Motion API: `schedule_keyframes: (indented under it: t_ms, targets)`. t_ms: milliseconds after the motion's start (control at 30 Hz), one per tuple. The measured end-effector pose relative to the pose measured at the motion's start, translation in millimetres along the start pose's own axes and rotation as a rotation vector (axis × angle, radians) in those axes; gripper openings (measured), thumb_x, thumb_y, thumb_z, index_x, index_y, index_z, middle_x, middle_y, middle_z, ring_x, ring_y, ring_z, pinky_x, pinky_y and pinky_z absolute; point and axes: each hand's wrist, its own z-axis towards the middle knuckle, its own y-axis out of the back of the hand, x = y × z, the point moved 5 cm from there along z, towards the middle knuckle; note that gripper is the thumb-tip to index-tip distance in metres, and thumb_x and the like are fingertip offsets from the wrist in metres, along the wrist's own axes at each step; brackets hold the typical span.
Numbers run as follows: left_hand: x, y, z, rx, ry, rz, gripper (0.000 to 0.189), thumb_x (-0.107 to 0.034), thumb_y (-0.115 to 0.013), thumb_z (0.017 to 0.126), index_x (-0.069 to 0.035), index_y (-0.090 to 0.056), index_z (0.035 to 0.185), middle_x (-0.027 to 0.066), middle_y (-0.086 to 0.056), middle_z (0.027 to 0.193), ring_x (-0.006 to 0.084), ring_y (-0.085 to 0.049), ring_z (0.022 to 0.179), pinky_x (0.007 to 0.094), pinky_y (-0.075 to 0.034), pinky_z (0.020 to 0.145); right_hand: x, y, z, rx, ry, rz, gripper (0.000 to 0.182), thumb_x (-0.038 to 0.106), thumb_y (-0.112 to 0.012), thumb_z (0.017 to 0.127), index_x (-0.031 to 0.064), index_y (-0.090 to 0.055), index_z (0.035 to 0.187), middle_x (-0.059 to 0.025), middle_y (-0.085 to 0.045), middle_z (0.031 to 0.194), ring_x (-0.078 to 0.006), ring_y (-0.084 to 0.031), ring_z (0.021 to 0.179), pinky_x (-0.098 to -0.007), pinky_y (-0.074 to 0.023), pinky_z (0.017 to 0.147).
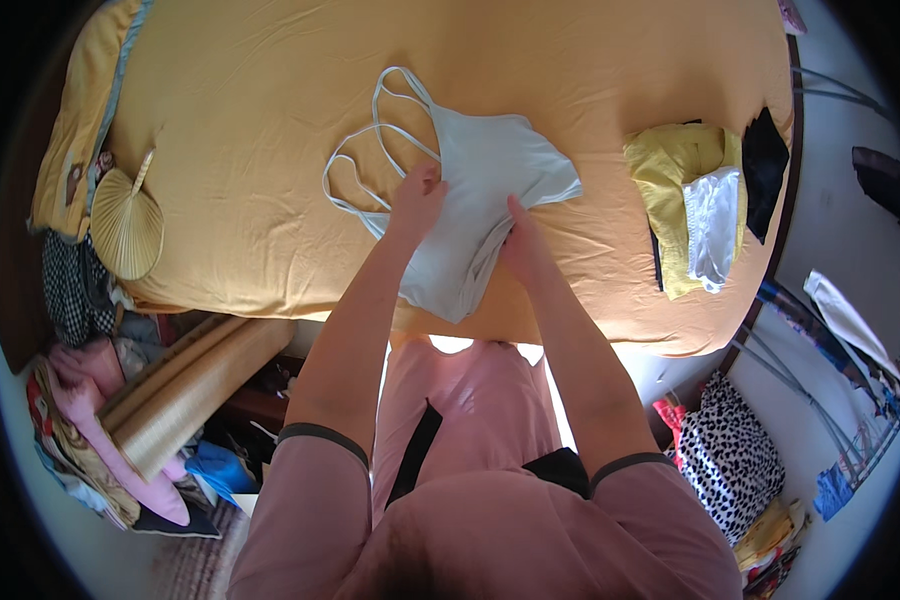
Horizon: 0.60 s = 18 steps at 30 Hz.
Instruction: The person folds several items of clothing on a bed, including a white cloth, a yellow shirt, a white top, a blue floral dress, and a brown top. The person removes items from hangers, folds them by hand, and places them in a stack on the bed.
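A pale mint strappy camisole (495, 161) lies askew on the orange bed sheet (270, 187), its thin straps looping out to the left. At the garment's left side, near the base of the straps, my left hand (420, 196) has its fingers curled on the fabric; whether they pinch it is hard to tell. My right hand (521, 238) touches the garment's lower right edge, thumb on top and the other fingers hidden beneath a fold. The lower part of the cloth is bunched between both forearms.
Folded yellow cloth (664, 195), a white lace-edged garment (712, 225) and black cloth (765, 176) rest at the bed's right. A palm-leaf fan (127, 225) lies left. Rolled mats (202, 382) lean below left; a spotted bag (727, 450) stands right.
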Motion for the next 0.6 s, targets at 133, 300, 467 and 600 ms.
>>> schedule_keyframes:
  t_ms: [133, 300, 467, 600]
  targets:
    - [-6.7, -7.5, 19.8, 0.125, 0.053, -0.021, 0.054, -0.020, -0.068, 0.080, 0.001, -0.049, 0.126, 0.0146, -0.059, 0.119, 0.0235, -0.057, 0.109, 0.0357, -0.045, 0.092, 15.4, -47.9, 32.0, 0.011, 0.097, 0.159, 0.053, 0.020, -0.066, 0.088, 0.0016, -0.043, 0.131, -0.0118, -0.053, 0.126, -0.0263, -0.053, 0.113, -0.0377, -0.0471, 0.094]
    - [-38.0, 15.6, -4.5, 0.519, 0.550, -0.341, 0.062, -0.018, -0.075, 0.076, -0.002, -0.049, 0.130, 0.0095, -0.058, 0.123, 0.0215, -0.054, 0.113, 0.0342, -0.042, 0.097, 30.5, -81.2, 13.0, -0.088, 0.186, 0.198, 0.050, 0.013, -0.068, 0.086, 0.0008, -0.045, 0.129, -0.0119, -0.055, 0.123, -0.0264, -0.055, 0.110, -0.0382, -0.0503, 0.090]
    - [-47.6, 16.7, -42.6, 0.980, 0.521, -0.137, 0.065, -0.020, -0.079, 0.074, -0.003, -0.050, 0.129, 0.0073, -0.060, 0.119, 0.0191, -0.056, 0.110, 0.0344, -0.043, 0.095, 25.9, -75.4, -15.9, -0.134, 0.267, 0.140, 0.047, 0.016, -0.066, 0.089, 0.0014, -0.046, 0.128, -0.0119, -0.057, 0.119, -0.0242, -0.057, 0.106, -0.0373, -0.0515, 0.088]
    - [-64.9, 19.8, -65.9, 1.101, 0.555, -0.011, 0.057, -0.017, -0.076, 0.076, -0.003, -0.054, 0.126, 0.0059, -0.062, 0.117, 0.0183, -0.058, 0.107, 0.0355, -0.043, 0.095, 46.0, -81.0, -48.9, -0.142, 0.219, 0.076, 0.048, 0.023, -0.065, 0.090, 0.0018, -0.046, 0.128, -0.0120, -0.057, 0.119, -0.0230, -0.058, 0.106, -0.0365, -0.0516, 0.088]
